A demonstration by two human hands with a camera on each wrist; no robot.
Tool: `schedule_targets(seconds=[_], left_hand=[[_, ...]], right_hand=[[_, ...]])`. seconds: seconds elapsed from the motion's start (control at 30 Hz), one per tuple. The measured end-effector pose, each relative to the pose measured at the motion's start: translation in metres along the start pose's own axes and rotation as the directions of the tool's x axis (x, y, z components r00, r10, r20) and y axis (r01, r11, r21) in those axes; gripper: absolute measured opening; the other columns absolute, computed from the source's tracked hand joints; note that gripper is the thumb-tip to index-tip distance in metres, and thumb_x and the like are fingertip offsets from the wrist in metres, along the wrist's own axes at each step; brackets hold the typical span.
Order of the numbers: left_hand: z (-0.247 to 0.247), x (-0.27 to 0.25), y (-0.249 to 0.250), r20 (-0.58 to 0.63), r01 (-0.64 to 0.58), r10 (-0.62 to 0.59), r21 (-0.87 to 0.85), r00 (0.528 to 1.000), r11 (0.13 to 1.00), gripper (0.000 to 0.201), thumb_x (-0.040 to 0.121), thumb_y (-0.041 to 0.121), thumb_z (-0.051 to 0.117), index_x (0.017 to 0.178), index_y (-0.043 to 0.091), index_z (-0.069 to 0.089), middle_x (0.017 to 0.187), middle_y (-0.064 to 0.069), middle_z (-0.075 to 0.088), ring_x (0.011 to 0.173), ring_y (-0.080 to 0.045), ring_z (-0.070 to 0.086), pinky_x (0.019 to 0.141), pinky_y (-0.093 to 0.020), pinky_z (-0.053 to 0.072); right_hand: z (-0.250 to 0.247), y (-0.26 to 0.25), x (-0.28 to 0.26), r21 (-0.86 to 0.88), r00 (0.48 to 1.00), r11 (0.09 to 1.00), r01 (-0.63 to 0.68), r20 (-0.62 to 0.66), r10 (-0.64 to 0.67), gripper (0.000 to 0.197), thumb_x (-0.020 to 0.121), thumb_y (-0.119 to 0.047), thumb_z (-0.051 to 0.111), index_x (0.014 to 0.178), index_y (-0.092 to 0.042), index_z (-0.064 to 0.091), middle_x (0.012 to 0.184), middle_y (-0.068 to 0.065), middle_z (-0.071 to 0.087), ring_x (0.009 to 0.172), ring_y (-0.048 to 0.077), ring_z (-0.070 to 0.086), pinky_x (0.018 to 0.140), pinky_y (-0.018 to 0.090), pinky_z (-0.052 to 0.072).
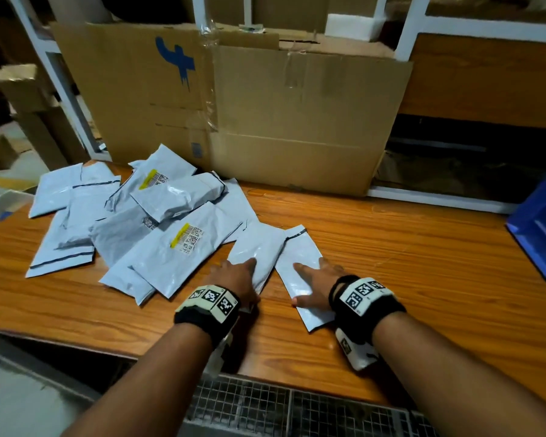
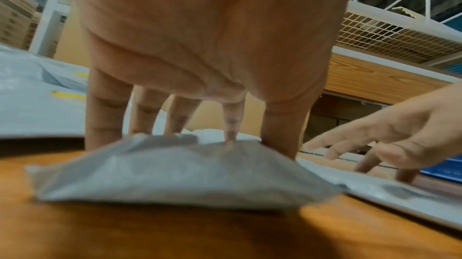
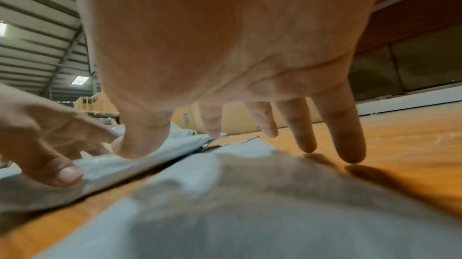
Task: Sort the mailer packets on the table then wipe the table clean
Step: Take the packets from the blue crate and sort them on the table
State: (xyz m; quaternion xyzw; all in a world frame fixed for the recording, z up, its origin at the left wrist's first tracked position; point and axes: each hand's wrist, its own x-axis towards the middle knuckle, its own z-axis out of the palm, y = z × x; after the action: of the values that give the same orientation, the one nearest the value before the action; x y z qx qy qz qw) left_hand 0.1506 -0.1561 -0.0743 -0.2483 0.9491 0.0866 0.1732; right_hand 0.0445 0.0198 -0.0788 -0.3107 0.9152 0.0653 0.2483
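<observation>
Pressing flat fingers: left hand on plump mailer, right hand on flat mailer

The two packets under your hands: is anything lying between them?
Nothing: only a narrow strip of bare wooden table, seen in the right wrist view, separates the left hand's packet from the right hand's packet.

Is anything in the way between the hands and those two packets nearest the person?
Nothing visible. The left hand already rests on one mailer packet, and the right hand lies on the packet beside it.
</observation>
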Motion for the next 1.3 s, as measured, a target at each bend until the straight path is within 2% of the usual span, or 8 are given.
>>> schedule_targets(seconds=[0.13, 0.33, 0.5, 0.67, 0.9, 1.1, 1.2, 1.3], left_hand=[[0.002, 0.002, 0.001, 0.000, 0.022, -0.022, 0.002, 1.000, 1.000, 0.084, 0.072, 0.058, 0.069, 0.140, 0.044, 0.023, 0.131, -0.021, 0.046, 0.120, -0.041, 0.045, 0.096, -0.045, 0.042], [0.002, 0.001, 0.003, -0.100, -0.038, 0.033, -0.050, 0.994, 0.998, 0.040, 0.088, 0.034, 0.055, 0.127, 0.036, 0.049, 0.119, -0.014, 0.054, 0.112, -0.033, 0.052, 0.090, -0.039, 0.043], [-0.003, 0.000, 0.016, -0.137, -0.094, 0.065, -0.222, 0.989, 0.970, 0.040, 0.085, 0.045, 0.062, 0.124, 0.039, 0.057, 0.120, -0.012, 0.052, 0.109, -0.032, 0.057, 0.094, -0.037, 0.046], [-0.038, -0.004, 0.054, -0.222, -0.222, 0.169, -0.244, 0.960, 0.944, 0.048, 0.083, 0.045, 0.065, 0.125, 0.025, 0.059, 0.123, -0.013, 0.060, 0.111, -0.028, 0.058, 0.091, -0.034, 0.049], [-0.083, -0.031, 0.176, -0.316, -0.428, 0.334, -0.305, 0.888, 0.850, 0.043, 0.088, 0.042, 0.061, 0.126, 0.021, 0.062, 0.117, -0.013, 0.064, 0.105, -0.029, 0.061, 0.085, -0.033, 0.049], [-0.101, -0.085, 0.313, -0.383, -0.594, 0.468, -0.349, 0.796, 0.725, 0.040, 0.085, 0.037, 0.066, 0.119, 0.015, 0.066, 0.107, -0.014, 0.069, 0.095, -0.029, 0.066, 0.083, -0.038, 0.055], [-0.100, -0.117, 0.384, -0.434, -0.664, 0.516, -0.337, 0.739, 0.667, 0.040, 0.086, 0.034, 0.067, 0.116, 0.008, 0.067, 0.114, -0.018, 0.067, 0.105, -0.031, 0.062, 0.088, -0.038, 0.051], [-0.103, -0.136, 0.448, -0.439, -0.676, 0.523, -0.359, 0.730, 0.643, 0.044, 0.085, 0.033, 0.069, 0.119, 0.006, 0.065, 0.121, -0.017, 0.064, 0.114, -0.031, 0.058, 0.093, -0.035, 0.047]], right_hand=[[-0.004, -0.004, 0.005, 0.003, 1.000, 1.000, -0.029, 0.009, 0.029, 0.082, 0.079, -0.068, 0.057, 0.147, -0.048, 0.016, 0.154, 0.012, 0.020, 0.137, 0.043, 0.026, 0.109, 0.052, 0.033], [-0.003, -0.002, 0.006, 0.033, 0.999, 0.998, -0.046, -0.027, 0.047, 0.068, 0.085, -0.057, 0.059, 0.145, -0.047, 0.027, 0.151, 0.011, 0.027, 0.136, 0.040, 0.028, 0.110, 0.048, 0.032], [-0.011, 0.010, -0.007, 0.140, 0.991, 0.990, -0.024, -0.130, 0.042, 0.050, 0.089, -0.036, 0.059, 0.137, -0.037, 0.047, 0.143, 0.008, 0.046, 0.130, 0.028, 0.045, 0.106, 0.033, 0.039], [-0.045, 0.070, -0.048, 0.211, 0.958, 0.973, -0.094, -0.248, 0.146, 0.050, 0.092, -0.036, 0.058, 0.140, -0.032, 0.046, 0.144, 0.006, 0.046, 0.130, 0.026, 0.044, 0.105, 0.029, 0.036], [-0.092, 0.175, -0.136, 0.305, 0.877, 0.935, -0.181, -0.381, 0.294, 0.053, 0.091, -0.035, 0.062, 0.141, -0.028, 0.046, 0.146, 0.002, 0.046, 0.132, 0.024, 0.043, 0.106, 0.029, 0.035], [-0.094, 0.271, -0.224, 0.481, 0.719, 0.863, -0.154, -0.544, 0.431, 0.051, 0.087, -0.033, 0.067, 0.135, -0.022, 0.053, 0.137, 0.002, 0.055, 0.126, 0.022, 0.051, 0.100, 0.027, 0.038], [-0.087, 0.324, -0.263, 0.539, 0.667, 0.828, -0.154, -0.561, 0.490, 0.053, 0.085, -0.035, 0.069, 0.133, -0.021, 0.055, 0.136, 0.002, 0.057, 0.124, 0.021, 0.053, 0.100, 0.027, 0.039], [-0.079, 0.376, -0.301, 0.565, 0.643, 0.808, -0.167, -0.558, 0.524, 0.054, 0.084, -0.037, 0.070, 0.133, -0.022, 0.055, 0.136, 0.001, 0.057, 0.125, 0.021, 0.052, 0.103, 0.027, 0.039]])
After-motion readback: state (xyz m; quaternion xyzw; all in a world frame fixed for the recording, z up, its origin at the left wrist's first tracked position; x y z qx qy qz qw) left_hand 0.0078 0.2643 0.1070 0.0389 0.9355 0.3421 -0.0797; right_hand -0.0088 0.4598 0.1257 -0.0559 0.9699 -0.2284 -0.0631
